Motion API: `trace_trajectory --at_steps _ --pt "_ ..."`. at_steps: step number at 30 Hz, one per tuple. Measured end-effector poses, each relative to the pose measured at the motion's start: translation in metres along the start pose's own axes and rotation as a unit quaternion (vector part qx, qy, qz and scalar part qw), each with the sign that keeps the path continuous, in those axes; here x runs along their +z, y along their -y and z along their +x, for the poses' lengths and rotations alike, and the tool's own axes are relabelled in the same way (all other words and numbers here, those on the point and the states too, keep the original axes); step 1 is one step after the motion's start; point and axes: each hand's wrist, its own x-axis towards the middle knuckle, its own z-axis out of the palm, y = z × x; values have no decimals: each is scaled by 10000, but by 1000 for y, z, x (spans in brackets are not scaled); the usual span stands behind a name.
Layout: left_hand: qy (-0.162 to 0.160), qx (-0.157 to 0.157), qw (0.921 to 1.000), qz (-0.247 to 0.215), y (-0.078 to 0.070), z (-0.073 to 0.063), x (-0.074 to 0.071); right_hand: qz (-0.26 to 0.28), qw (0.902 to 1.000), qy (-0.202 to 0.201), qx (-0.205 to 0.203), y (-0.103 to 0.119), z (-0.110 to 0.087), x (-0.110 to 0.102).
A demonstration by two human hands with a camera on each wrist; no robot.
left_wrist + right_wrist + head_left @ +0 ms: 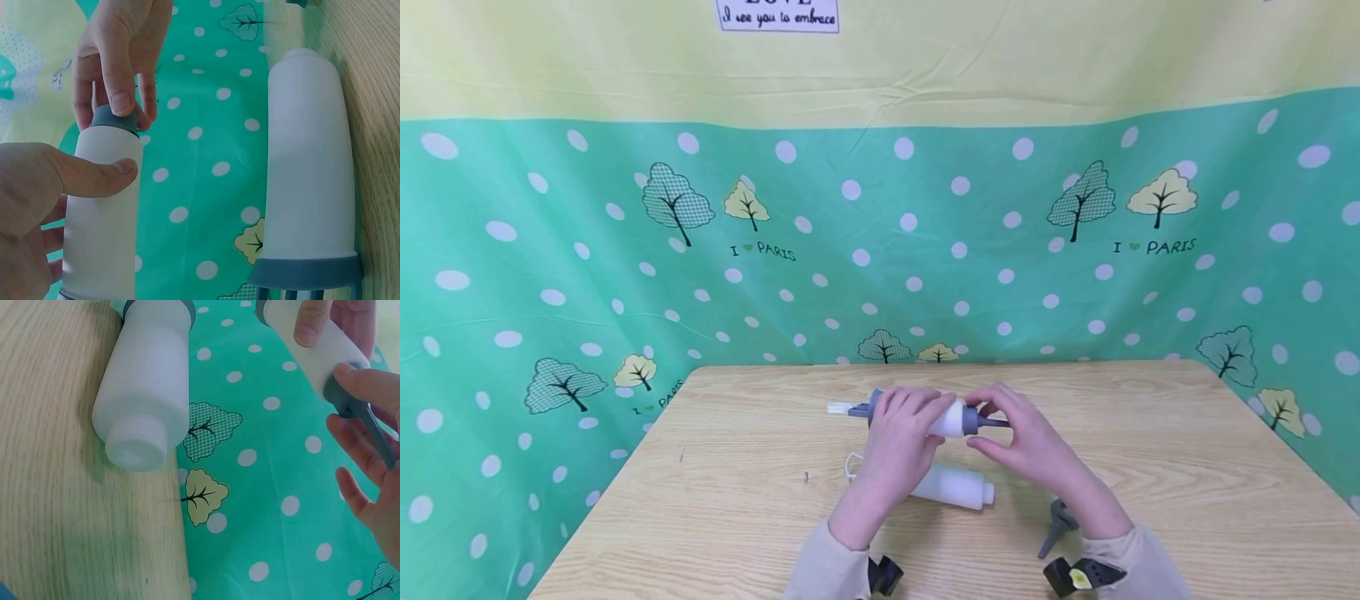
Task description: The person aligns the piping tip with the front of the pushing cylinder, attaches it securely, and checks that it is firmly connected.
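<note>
Currently I see the white bottle (951, 421) held roughly level above the desk (737, 500), running crosswise between the two hands in the head view. The left hand (897, 442) is wrapped around its body; in the left wrist view I can make out the thumb lying across the near side and other fingers curling behind, so the bottle sits well inside that grip. At the bottle's right-hand end is a grey-blue cap (340, 397), and the right hand (1026, 437) pinches it, thumb on one side and fingers on the other, only slightly parted by the cap's width. From the cap a slim grey stem (377, 437) reaches in toward the right palm, with a couple of fingers spread loosely beside it. Beyond the left hand, at the other end, I see a grey-blue collar (875, 402) and a pale tip (838, 408) pointing left. Below both hands, a second bottle (955, 486) lies on its side on the desk, bare neck toward the right; neither hand's fingers touch it. Near the right wrist, a grey nozzle-like piece (1058, 528) also lies on the desk.
</note>
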Motion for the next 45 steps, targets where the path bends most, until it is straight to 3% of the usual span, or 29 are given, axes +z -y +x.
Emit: trace_trajectory --at_steps 27,37,45 --pt "-43 82 10000 -2 -1 0 0 -335 9976 61 598 2 -3 -2" --pt "-25 62 10000 -48 0 0 1 -498 9981 -164 322 2 -2 -1" --pt "49 60 10000 6 1 0 2 -686 9969 -194 331 1 -2 1"
